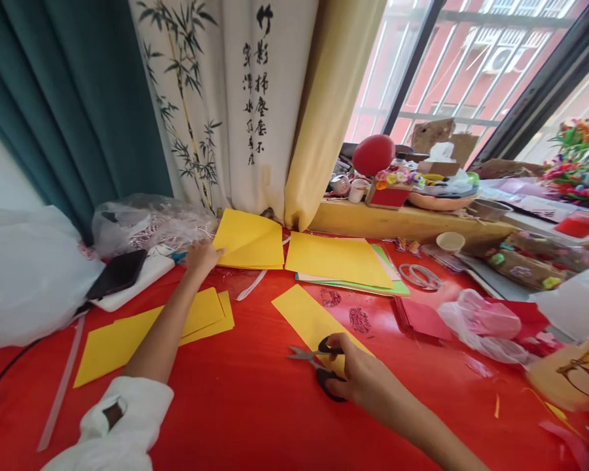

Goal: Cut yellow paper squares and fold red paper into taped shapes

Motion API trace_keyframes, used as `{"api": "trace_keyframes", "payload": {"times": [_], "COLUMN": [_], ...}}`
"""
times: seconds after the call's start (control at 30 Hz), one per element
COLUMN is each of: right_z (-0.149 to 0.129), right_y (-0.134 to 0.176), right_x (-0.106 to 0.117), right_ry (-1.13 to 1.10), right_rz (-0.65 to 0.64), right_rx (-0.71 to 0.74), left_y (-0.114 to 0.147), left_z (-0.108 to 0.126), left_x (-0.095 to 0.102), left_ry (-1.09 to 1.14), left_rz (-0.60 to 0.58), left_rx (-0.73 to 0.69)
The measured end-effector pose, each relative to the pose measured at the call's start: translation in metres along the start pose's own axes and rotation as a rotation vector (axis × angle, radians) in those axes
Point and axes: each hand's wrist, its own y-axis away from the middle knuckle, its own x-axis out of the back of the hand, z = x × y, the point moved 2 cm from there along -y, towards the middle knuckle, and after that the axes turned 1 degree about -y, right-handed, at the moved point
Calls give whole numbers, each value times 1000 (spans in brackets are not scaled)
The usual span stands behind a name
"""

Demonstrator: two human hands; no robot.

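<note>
**Red table by a barred window, spread with yellow paper**

Curtains fill the upper left of the frame; a red balloon sits on the cluttered sill at upper right. A phone and a clear plastic bag crowd the left hand; a coiled cord lies right of the yellow stack. The left forearm crosses over the yellow strips at lower left, hiding part of them.

Just below centre, the scissors point left, long axis nearly level, blades slightly parted over a yellow strip that slants from upper left to lower right. The right hand's fingers curl around the black handles, covering part of that strip. The left hand touches the left edge of a yellow sheet; whether its fingers pinch it, I cannot tell.
</note>
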Motion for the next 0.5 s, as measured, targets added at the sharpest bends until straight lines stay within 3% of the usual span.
{"api": "trace_keyframes", "payload": {"times": [0.1,0.27,0.5], "right_z": [-16,-38,-47], "right_y": [-8,-23,-99], "right_x": [-5,-6,42], "right_ry": [121,83,-297], "right_rz": [-14,-19,119], "right_rx": [96,198,198], "left_y": [2,1,2], "left_z": [3,11,28], "left_x": [0,2,10], "left_ry": [4,92,306], "left_rz": [-48,-146,-171], "left_rx": [12,25,37]}}
